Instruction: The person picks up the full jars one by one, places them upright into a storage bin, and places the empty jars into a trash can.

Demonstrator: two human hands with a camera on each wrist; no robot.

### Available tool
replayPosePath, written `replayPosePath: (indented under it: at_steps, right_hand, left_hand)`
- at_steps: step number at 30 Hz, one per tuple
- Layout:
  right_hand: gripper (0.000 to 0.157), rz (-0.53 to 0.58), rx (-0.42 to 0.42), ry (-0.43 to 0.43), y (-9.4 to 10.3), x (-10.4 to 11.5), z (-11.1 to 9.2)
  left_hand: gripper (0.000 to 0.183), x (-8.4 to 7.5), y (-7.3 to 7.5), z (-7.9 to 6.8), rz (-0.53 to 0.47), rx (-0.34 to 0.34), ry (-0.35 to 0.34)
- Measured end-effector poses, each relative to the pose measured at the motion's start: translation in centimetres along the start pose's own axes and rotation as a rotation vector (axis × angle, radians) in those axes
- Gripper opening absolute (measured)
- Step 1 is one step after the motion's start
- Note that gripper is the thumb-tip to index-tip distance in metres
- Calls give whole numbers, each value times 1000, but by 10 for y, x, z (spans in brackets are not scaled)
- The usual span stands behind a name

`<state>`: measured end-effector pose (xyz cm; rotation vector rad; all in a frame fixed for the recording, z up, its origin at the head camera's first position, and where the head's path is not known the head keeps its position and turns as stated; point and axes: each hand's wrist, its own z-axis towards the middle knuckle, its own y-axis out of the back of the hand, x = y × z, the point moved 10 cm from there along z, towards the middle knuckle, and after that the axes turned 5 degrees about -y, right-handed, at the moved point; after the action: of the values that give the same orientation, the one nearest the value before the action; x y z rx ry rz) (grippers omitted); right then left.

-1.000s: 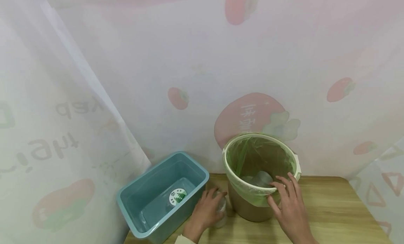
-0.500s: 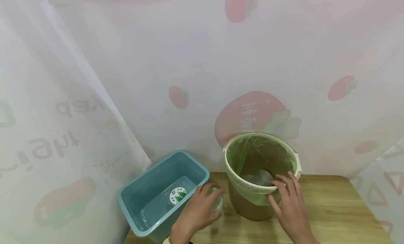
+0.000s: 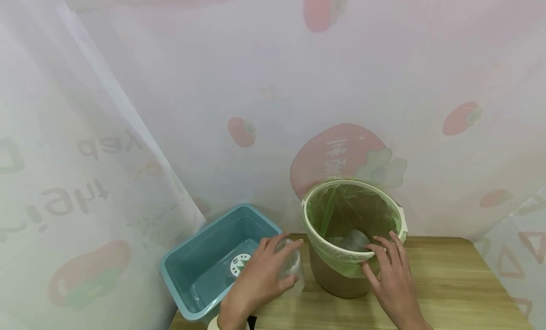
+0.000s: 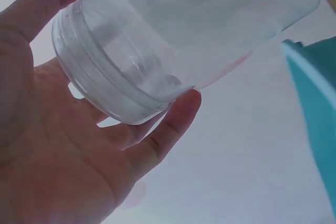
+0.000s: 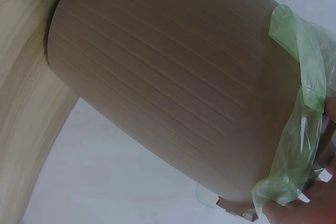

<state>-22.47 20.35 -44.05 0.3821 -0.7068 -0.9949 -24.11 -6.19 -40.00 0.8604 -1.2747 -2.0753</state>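
My left hand (image 3: 256,280) grips a clear plastic jar (image 3: 294,268) by its lid end, raised between the basin and the bin. In the left wrist view the jar (image 4: 199,19) is see-through, and fingers and thumb spread around its lid. My right hand (image 3: 394,285) holds the front right rim of a brown trash bin (image 3: 326,268), thumb outside and fingers over the edge. A green bag (image 5: 310,66) lines the bin and folds over its rim. Inside the bin lies a clear container (image 3: 355,240), partly hidden by the rim.
A blue-green rectangular basin (image 3: 243,216) with a round white sticker (image 3: 240,263) inside stands left of the bin. Both stand on a wood-grain table (image 3: 452,282). A pale cloth (image 3: 264,83) with strawberry prints hangs behind, and another side hangs close on the left.
My left hand has lifted the jar up from the table and shifted slightly left, now overlapping the basin's right edge. My right hand stays at the bin's rim.
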Motion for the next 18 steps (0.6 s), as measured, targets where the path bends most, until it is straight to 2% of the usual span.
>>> replayPosePath:
  at_steps: [10,18]
  right_hand:
    - [39,-6,4,-5,-1,1,-1]
    - [38,-3,-7,15,1,1,-1]
  left_hand:
    - [76,-9,29,6,-47,-46,31]
    - [77,-21,52,12,-53,-140,6]
